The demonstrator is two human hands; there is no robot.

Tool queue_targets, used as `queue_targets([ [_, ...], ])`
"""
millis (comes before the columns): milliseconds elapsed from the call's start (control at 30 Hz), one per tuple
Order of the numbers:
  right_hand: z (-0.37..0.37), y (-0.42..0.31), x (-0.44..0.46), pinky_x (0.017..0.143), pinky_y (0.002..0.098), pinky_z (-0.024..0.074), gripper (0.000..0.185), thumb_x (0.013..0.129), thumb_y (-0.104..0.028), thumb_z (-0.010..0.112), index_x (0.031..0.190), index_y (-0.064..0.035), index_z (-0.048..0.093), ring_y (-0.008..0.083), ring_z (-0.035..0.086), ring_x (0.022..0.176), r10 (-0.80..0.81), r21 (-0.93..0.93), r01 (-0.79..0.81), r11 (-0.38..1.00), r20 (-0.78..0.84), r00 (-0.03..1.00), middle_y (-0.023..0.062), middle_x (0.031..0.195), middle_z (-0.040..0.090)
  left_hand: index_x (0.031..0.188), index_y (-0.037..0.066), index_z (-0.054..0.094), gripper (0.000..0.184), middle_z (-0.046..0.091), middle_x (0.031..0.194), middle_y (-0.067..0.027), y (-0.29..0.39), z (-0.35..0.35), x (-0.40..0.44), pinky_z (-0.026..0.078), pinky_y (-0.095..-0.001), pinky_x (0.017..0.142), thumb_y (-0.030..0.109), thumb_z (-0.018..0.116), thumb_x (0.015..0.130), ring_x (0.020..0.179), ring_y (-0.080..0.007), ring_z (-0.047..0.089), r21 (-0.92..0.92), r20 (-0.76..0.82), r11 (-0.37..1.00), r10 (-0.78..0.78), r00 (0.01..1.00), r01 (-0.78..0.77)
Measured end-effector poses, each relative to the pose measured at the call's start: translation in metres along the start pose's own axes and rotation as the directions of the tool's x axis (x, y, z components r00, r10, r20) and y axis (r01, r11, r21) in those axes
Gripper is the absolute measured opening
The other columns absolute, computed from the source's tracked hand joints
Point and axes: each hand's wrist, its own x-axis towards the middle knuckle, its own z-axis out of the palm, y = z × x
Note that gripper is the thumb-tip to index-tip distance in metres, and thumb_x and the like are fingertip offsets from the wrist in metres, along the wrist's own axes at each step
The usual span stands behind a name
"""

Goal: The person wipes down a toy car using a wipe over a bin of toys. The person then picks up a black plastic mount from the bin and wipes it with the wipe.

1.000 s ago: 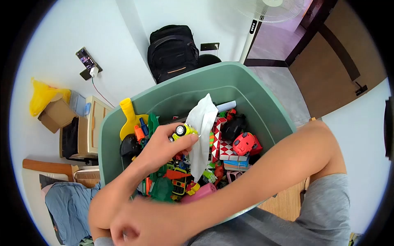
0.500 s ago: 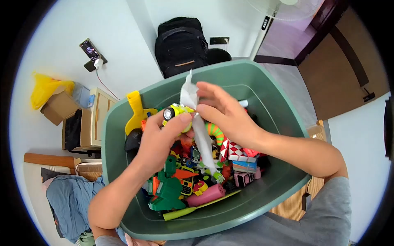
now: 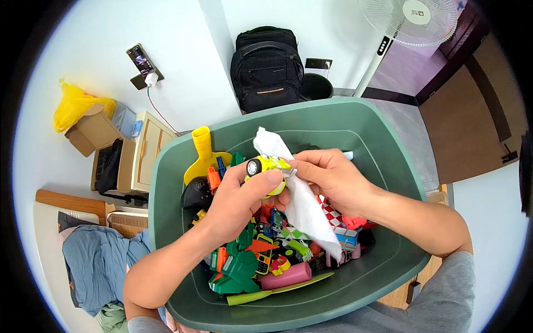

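My left hand (image 3: 236,200) is closed around a small yellow toy car (image 3: 271,163), its black wheel with a pale hub facing left. A white wipe (image 3: 308,211) hangs beside the car, its upper end folded above and its lower end dangling over the toys. At the car's right end my right hand (image 3: 347,186) pinches the wipe against it. Both hands are above a large green tub (image 3: 366,130). In the tub lie a yellow toy shovel (image 3: 203,145), green plastic pieces (image 3: 236,272), a pink cylinder (image 3: 288,276) and a lime-green flat strip (image 3: 277,288).
Behind the tub stand a black backpack (image 3: 267,72), a dark bin (image 3: 316,87) and a white fan (image 3: 411,16). A phone (image 3: 140,60) charges at the left wall. Cardboard boxes (image 3: 91,130) and blue clothing (image 3: 102,266) are at left.
The wipe now spreads wider and hangs further right. My right fingers have closed in from being spread apart. The view has shifted, so the tub and hands appear lower and further right.
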Motion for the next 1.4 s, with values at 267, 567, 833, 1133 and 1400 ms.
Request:
queue_targets([
  [267,-0.018,-0.016,0.008,0.065,0.0223,0.0491,0.018,0.091,-0.001,0.053,0.104,0.0013,0.065,0.0039,0.06,0.073,-0.499,-0.272,0.447,0.852,-0.165,0.851,0.0014,0.084,0.068,0.119,-0.001,0.058,0.037,0.065,0.093,-0.0084,0.002,0.002,0.003,0.051,-0.0281,0.068,0.027,0.061,0.095,0.076,-0.0127,0.061,0.059,-0.066,0.997,-0.037,0.997,0.041],
  [567,-0.024,-0.026,-0.002,0.055,0.0209,0.04,0.018,0.088,-0.002,0.053,0.096,0.0018,0.069,0.0016,0.049,0.063,-0.67,-0.56,0.555,0.615,-0.001,0.742,-0.0013,0.073,0.061,0.132,0.004,0.052,0.048,0.064,0.098,-0.0049,0.003,0.007,0.004,0.045,-0.0218,0.06,0.018,0.069,0.09,0.07,-0.007,0.055,0.275,-0.112,0.947,-0.141,0.984,0.167],
  [833,-0.04,-0.023,0.012,0.056,0.0232,0.0412,0.017,0.088,-0.003,0.053,0.093,0.0026,0.068,0.0032,0.051,0.064,-0.671,-0.6,0.534,0.596,-0.006,0.741,0.0001,0.07,0.058,0.137,0.008,0.049,0.058,0.061,0.097,0.0,0.004,0.013,0.001,0.046,-0.0205,0.064,0.007,0.072,0.084,0.076,-0.006,0.055,0.383,-0.064,0.916,-0.106,0.992,0.123],
  [1133,-0.036,-0.032,0.003,0.062,0.0259,0.0459,0.018,0.086,-0.001,0.051,0.093,0.0015,0.068,0.0079,0.056,0.068,-0.654,-0.646,0.477,0.596,-0.046,0.755,0.0036,0.073,0.062,0.137,0.006,0.047,0.055,0.057,0.091,0.0008,0.001,0.011,0.002,0.045,-0.0227,0.057,0.004,0.067,0.086,0.068,-0.0056,0.053,0.203,-0.091,0.963,-0.16,0.983,0.176],
  [1400,-0.02,-0.028,-0.008,0.075,0.0324,0.0534,0.027,0.083,-0.018,0.072,0.104,-0.0011,0.068,0.0188,0.068,0.084,-0.532,-0.654,0.562,0.506,0.275,0.8,0.0108,0.091,0.07,0.134,0.006,0.049,0.054,0.06,0.103,-0.002,-0.001,0.003,0.002,0.05,-0.0263,0.073,0.004,0.07,0.084,0.087,-0.0096,0.058,0.245,-0.009,0.962,-0.119,0.993,0.118],
])
